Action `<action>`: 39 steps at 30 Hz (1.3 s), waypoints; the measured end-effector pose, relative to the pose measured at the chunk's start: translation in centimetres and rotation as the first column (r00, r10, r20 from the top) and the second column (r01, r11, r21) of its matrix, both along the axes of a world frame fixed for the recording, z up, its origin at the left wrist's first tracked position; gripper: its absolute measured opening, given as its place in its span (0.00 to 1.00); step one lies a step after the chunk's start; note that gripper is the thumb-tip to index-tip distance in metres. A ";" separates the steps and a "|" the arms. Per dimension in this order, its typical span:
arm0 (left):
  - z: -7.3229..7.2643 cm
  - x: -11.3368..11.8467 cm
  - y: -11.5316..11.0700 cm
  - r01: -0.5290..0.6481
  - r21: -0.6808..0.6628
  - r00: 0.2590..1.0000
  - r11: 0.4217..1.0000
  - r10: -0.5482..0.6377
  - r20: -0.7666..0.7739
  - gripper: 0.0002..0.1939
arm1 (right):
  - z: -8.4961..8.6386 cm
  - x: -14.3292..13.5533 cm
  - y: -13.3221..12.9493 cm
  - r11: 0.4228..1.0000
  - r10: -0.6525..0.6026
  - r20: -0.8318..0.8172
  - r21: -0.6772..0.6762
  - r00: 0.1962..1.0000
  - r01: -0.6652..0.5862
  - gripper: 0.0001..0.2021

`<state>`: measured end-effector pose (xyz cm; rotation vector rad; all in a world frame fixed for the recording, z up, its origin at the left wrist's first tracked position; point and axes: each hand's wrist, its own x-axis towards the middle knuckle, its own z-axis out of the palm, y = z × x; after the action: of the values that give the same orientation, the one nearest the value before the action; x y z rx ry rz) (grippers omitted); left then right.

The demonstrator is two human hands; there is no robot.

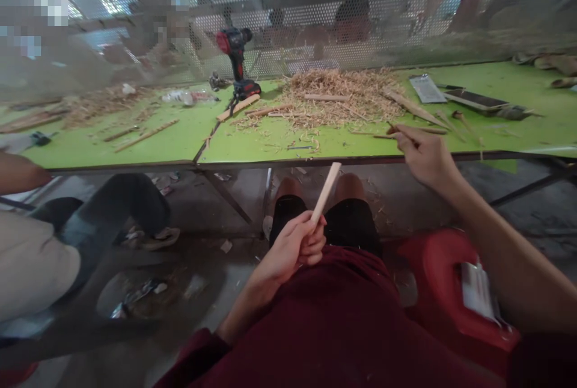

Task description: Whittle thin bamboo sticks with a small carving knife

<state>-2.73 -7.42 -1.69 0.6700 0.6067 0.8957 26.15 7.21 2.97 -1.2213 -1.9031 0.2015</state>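
Observation:
My left hand [301, 242] is closed around the lower end of a pale, flat wooden stick [326, 190], which tilts up and to the right above my lap. My right hand [426, 153] is at the front edge of the green table, its thumb and fingers pinched together. A small brown end shows at the fingertips, close to thin dark sticks on the tabletop, and I cannot make out what it belongs to. Behind the hands lies a heap of curled wood shavings [342, 84] with a short wooden stick [327, 98] on it.
A cordless drill [237, 60] stands on the green table [252, 150] before a perforated metal screen [288, 15]. A clear plastic bottle [192, 97] lies to its left. A sanding block [475, 100] is at the right. Another person sits at left; a red stool [444, 261] is beside me.

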 end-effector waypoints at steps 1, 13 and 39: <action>0.1 0.1 0.3 -0.023 -0.004 1.000 1.000 0.023 0.013 0.09 | 0.0 -1.0 -1.2 0.998 0.038 -0.050 -0.055 0.998 -0.041 0.15; 1.1 -0.1 1.2 -0.049 -0.010 0.999 0.999 0.049 0.023 0.15 | -4.3 -7.8 -10.1 0.943 0.290 0.414 0.028 0.863 -0.330 0.17; 1.4 -0.2 1.2 -0.087 -0.027 0.993 0.996 0.089 0.074 0.08 | -3.9 -9.0 -11.1 0.930 0.259 0.462 0.118 0.848 -0.349 0.16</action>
<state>-2.93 -6.18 -0.34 0.5889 0.5818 0.9898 17.12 -3.85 -0.91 -0.8680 -2.4470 -0.1115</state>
